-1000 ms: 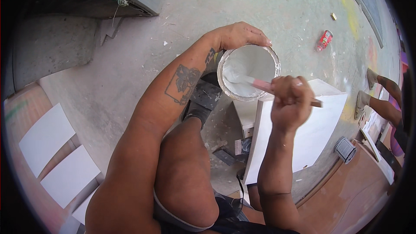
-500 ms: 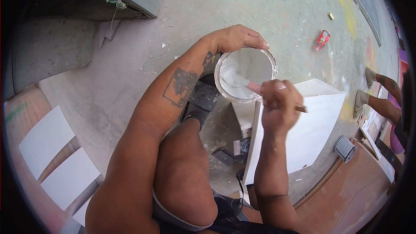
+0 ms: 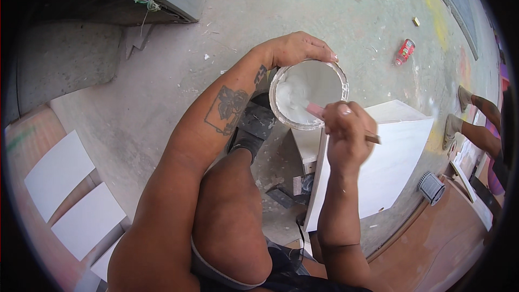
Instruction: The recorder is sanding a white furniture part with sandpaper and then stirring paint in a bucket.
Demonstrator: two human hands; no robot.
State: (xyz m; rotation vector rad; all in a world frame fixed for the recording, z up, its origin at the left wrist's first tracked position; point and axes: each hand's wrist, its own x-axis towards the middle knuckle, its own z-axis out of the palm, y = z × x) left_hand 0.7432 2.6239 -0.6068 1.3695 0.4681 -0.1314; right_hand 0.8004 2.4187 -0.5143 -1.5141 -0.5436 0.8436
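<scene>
A round bucket (image 3: pixel 346 85) with a paint-smeared rim stands tilted toward me, and thick white paint (image 3: pixel 292 97) lies inside it. My left hand (image 3: pixel 305 48) grips its far rim, thumb side at the edge and fingers bent over the outside, partly hidden. At the near right side of the bucket, my right hand (image 3: pixel 348 132) is closed around a paintbrush (image 3: pixel 314 110). The brush's pinkish ferrule points into the bucket, and its brown handle end sticks out to the right of my fist. The bristles are hidden in the paint.
A large white board (image 3: pixel 378 173) lies at my right. White panels (image 3: pixel 59 167) rest at the left. A red can (image 3: pixel 404 52) lies on the floor, near a small yellowish block (image 3: pixel 416 21). Another person's feet (image 3: pixel 451 131) and a grey tin (image 3: pixel 431 188) are at the right.
The paintbrush has gone down into the paint, so the bristles that showed before are hidden. My right hand has shifted only slightly; my left hand keeps its grip on the rim.
</scene>
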